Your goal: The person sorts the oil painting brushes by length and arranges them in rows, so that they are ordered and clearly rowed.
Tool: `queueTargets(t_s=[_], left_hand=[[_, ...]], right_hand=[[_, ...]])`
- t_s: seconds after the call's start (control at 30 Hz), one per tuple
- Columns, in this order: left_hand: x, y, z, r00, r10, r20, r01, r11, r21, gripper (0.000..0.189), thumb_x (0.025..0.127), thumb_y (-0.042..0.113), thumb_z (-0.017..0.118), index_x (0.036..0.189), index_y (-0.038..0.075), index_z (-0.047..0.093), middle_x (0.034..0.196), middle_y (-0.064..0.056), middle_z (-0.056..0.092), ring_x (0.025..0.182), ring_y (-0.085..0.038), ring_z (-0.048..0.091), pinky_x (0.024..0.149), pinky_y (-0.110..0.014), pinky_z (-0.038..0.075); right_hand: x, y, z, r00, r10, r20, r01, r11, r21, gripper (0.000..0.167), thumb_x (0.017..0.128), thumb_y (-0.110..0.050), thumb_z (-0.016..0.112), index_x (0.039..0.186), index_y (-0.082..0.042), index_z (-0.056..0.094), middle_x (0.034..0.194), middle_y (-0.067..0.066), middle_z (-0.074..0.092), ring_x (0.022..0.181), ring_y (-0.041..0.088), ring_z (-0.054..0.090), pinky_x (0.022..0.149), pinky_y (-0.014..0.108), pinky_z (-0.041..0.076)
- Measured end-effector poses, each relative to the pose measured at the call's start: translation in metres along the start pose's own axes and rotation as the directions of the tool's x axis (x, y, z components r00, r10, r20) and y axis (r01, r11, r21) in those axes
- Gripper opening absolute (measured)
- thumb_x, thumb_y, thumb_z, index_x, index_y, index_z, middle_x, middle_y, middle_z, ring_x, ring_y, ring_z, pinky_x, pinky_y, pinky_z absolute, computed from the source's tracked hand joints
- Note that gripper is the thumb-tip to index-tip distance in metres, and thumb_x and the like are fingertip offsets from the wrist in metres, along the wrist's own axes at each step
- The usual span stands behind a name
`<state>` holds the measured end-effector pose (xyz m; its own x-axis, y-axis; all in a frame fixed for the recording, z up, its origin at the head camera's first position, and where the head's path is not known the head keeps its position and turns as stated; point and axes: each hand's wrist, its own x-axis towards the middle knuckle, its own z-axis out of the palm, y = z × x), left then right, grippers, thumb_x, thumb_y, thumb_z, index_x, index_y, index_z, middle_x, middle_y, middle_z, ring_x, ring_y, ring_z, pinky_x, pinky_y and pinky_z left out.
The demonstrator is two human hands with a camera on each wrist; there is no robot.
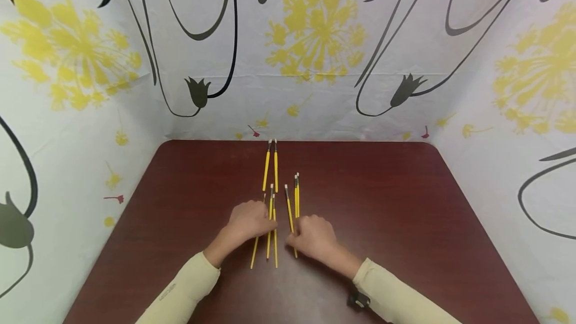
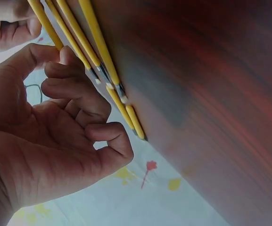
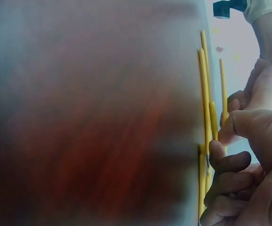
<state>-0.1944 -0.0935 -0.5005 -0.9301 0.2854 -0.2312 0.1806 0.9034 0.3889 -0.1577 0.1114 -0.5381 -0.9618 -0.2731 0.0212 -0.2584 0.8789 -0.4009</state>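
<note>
My left hand [image 1: 251,220] pinches the yellow handle of a thin paintbrush [image 2: 46,24] between thumb and index finger, the other fingers curled loosely. Just right of that brush, two more paintbrushes [image 1: 275,244] lie side by side, partly covered by the hand. Facing it, my right hand [image 1: 316,236] has thumb and index fingertip on the lower end of another paintbrush [image 1: 289,207], whose pale tip points away. Two paintbrushes [image 1: 297,195] run close together under the right hand. All have yellow handles, dark collars and whitish bristles.
Two further paintbrushes [image 1: 276,166] lie near the far edge of the dark reddish-brown table [image 1: 382,189]. Patterned cloth [image 1: 324,109] hangs behind the table and along both sides. A small black device [image 1: 358,300] sits at the right sleeve.
</note>
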Motion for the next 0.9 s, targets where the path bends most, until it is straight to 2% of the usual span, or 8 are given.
queueTargets(t_s=[0.2, 0.37, 0.63, 0.9], left_hand=[[-0.014, -0.014, 0.001, 1.000, -0.008, 0.007, 0.008, 1.000, -0.025, 0.047, 0.079, 0.029, 0.072, 0.048, 0.022, 0.037, 0.045, 0.013, 0.026, 0.044, -0.009, 0.024, 0.046, -0.027, 0.019], [-0.014, -0.017, 0.003, 0.999, 0.008, 0.045, -0.007, 1.000, -0.022, 0.047, 0.080, 0.030, 0.071, 0.047, 0.023, 0.037, 0.045, 0.013, 0.026, 0.044, -0.008, 0.024, 0.045, -0.027, 0.019], [-0.013, -0.016, 0.006, 0.998, 0.032, 0.061, -0.031, 0.999, -0.012, 0.046, 0.078, 0.028, 0.070, 0.048, 0.023, 0.036, 0.045, 0.013, 0.025, 0.043, -0.008, 0.023, 0.044, -0.028, 0.020], [-0.011, -0.012, 0.007, 0.997, 0.030, 0.072, -0.034, 0.998, 0.045, 0.049, 0.080, 0.031, 0.074, 0.048, 0.023, 0.037, 0.044, 0.013, 0.027, 0.043, -0.010, 0.030, 0.044, -0.030, 0.026]], right_hand=[[-0.005, -0.011, 0.006, 1.000, -0.013, 0.003, 0.013, 0.998, -0.054, 0.039, 0.075, -0.033, 0.074, 0.052, -0.025, 0.044, 0.049, -0.013, 0.033, 0.046, 0.010, 0.034, 0.041, 0.031, 0.030], [-0.004, -0.018, 0.006, 1.000, -0.019, 0.015, 0.020, 0.998, -0.065, 0.047, 0.076, -0.033, 0.073, 0.048, -0.027, 0.036, 0.048, -0.014, 0.026, 0.045, 0.008, 0.029, 0.040, 0.029, 0.027], [-0.006, -0.023, 0.009, 0.999, -0.023, 0.047, 0.027, 0.996, -0.079, 0.055, 0.080, -0.042, 0.076, 0.047, -0.027, 0.035, 0.047, -0.014, 0.028, 0.043, 0.009, 0.033, 0.040, 0.031, 0.029], [-0.007, -0.026, 0.011, 0.997, -0.043, 0.058, 0.048, 0.995, -0.086, 0.055, 0.080, -0.037, 0.074, 0.046, -0.026, 0.032, 0.046, -0.014, 0.025, 0.043, 0.007, 0.026, 0.039, 0.029, 0.025]])
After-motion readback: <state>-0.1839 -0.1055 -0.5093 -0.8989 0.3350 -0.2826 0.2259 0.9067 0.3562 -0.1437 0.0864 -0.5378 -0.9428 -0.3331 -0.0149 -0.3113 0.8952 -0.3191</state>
